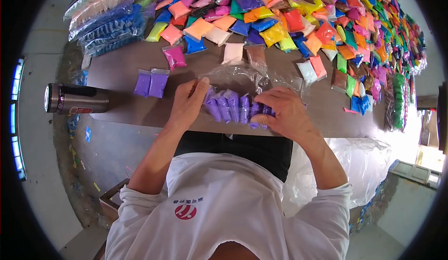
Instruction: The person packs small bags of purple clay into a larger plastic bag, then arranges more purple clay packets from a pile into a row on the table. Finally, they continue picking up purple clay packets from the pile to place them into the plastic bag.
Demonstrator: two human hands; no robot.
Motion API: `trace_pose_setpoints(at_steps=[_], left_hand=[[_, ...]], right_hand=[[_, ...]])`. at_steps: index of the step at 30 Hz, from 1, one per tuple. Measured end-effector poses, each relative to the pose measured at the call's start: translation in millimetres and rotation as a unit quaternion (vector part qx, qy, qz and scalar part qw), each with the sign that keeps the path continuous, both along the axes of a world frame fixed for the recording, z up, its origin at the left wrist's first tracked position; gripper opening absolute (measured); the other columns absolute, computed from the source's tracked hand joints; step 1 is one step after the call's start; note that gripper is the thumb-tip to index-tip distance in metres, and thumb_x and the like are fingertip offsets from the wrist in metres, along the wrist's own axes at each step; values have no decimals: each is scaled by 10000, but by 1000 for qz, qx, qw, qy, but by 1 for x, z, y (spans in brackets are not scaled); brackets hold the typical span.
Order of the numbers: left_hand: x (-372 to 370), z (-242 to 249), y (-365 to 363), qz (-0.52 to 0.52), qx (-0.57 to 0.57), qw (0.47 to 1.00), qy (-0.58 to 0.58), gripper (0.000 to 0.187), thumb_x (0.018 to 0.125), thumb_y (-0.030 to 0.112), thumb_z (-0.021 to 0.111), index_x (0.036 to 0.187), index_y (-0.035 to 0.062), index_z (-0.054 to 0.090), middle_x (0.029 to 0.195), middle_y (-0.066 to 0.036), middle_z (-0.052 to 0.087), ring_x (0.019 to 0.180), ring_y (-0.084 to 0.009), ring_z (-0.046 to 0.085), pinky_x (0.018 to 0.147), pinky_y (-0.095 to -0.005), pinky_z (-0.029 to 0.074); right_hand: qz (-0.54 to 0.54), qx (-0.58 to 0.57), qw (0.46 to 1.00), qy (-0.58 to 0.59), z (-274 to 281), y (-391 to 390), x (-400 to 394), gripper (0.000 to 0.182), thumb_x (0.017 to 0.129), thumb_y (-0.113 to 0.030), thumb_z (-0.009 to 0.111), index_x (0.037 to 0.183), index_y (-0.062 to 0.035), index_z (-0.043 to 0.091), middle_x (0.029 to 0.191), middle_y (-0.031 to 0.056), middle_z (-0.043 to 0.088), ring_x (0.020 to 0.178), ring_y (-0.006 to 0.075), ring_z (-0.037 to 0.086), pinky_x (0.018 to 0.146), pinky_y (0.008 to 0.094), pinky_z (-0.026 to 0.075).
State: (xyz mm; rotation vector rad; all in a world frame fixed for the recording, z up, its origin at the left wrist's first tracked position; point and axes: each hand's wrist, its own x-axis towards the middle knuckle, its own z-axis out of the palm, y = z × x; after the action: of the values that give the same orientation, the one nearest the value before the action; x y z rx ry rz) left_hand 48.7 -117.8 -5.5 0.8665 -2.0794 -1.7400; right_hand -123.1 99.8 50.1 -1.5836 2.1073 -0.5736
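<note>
A clear plastic bag [233, 76] lies at the table's near edge with a row of several purple packets [228, 105] standing side by side in it. At the row's left end, my left hand [189, 101] is closed on the bag's edge, thumb on top. My right hand [284, 113] is bent over the right end of the row, its fingers and thumb closed around purple packets and partly hiding them. Two more purple packets [151, 83] lie flat on the table, left of my left hand.
A large heap of coloured packets [280, 17] covers the table's far side and right. Stacked filled bags [112, 27] sit at the far left. A metal flask [77, 98] lies on its side at the left edge. Clear plastic sheeting [345, 166] hangs below the table [126, 64] at right.
</note>
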Motion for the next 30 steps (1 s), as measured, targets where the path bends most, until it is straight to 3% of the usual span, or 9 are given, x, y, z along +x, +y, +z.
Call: trace_pose_setpoints(at_steps=[3, 6, 9, 12, 18, 21, 24, 27, 30], left_hand=[[-2, 9, -1, 4, 47, 999, -24, 391, 1029, 382, 544, 900, 34, 668, 748, 43, 548, 673, -45, 454, 556, -241, 349], [-2, 9, 0, 4, 100, 995, -28, 429, 1026, 425, 534, 925, 31, 671, 776, 33, 575, 698, -50, 488, 562, -238, 375], [-3, 10, -4, -10, 77, 996, -33, 478, 1022, 475, 516, 945, 29, 670, 805, 25, 599, 714, -55, 518, 585, -234, 412], [2, 11, -10, -33, 63, 997, -43, 514, 1017, 508, 505, 967, 26, 673, 833, 14, 613, 734, -63, 545, 611, -233, 445], [5, 2, -6, -14, 114, 993, 11, 517, 1027, 473, 508, 983, -16, 671, 829, -19, 632, 711, -87, 562, 612, -241, 444], [11, 10, -8, -16, 142, 990, -22, 497, 1026, 437, 524, 1021, -40, 665, 878, -61, 652, 714, -125, 611, 624, -250, 477], [14, 4, -11, -27, 145, 989, -5, 471, 1028, 401, 531, 1037, -50, 663, 901, -81, 659, 722, -141, 642, 634, -258, 511], [14, 1, -10, -24, 163, 986, 22, 447, 1034, 372, 529, 1019, -54, 663, 885, -79, 653, 714, -132, 636, 627, -258, 520], [11, 1, -7, -16, 179, 983, 39, 428, 1038, 352, 526, 1004, -52, 664, 860, -75, 649, 703, -122, 631, 612, -247, 516]], right_hand=[[-29, -120, 985, 119, 6, -10, 12, 694, 754, -461, 779, 1300, -78, 583, 1248, 136, 628, 1154, 336, 580, 1010, 435, 448], [-59, -159, 980, 100, 9, -33, 29, 673, 750, -423, 796, 1276, -51, 603, 1187, 139, 657, 1089, 353, 611, 982, 433, 472], [9, -114, 993, 11, -10, -48, 33, 636, 770, -411, 777, 1276, -71, 598, 1203, 129, 645, 1120, 333, 597, 983, 439, 464], [3, -110, 993, -48, -13, -54, 31, 569, 766, -366, 786, 1224, -65, 631, 1117, 131, 675, 1071, 340, 612, 958, 432, 476], [-16, -131, 991, -28, -10, -56, 27, 511, 750, -323, 817, 1158, -53, 670, 1016, 140, 692, 981, 337, 625, 884, 424, 500], [-3, -66, 997, -43, -11, -55, 22, 482, 769, -305, 798, 1171, -74, 665, 997, 138, 692, 1002, 338, 620, 911, 428, 488], [-8, -69, 996, -58, -5, -53, 21, 465, 788, -309, 790, 1172, -76, 672, 998, 148, 690, 1026, 347, 617, 910, 426, 492], [-20, -151, 988, -18, -1, -58, 28, 379, 870, -268, 730, 1174, -52, 662, 1088, 173, 670, 1038, 359, 614, 914, 423, 490], [-1, -138, 986, -92, 5, -72, 30, 306, 925, -216, 661, 1178, -45, 657, 1179, 179, 644, 1095, 357, 602, 938, 415, 488]])
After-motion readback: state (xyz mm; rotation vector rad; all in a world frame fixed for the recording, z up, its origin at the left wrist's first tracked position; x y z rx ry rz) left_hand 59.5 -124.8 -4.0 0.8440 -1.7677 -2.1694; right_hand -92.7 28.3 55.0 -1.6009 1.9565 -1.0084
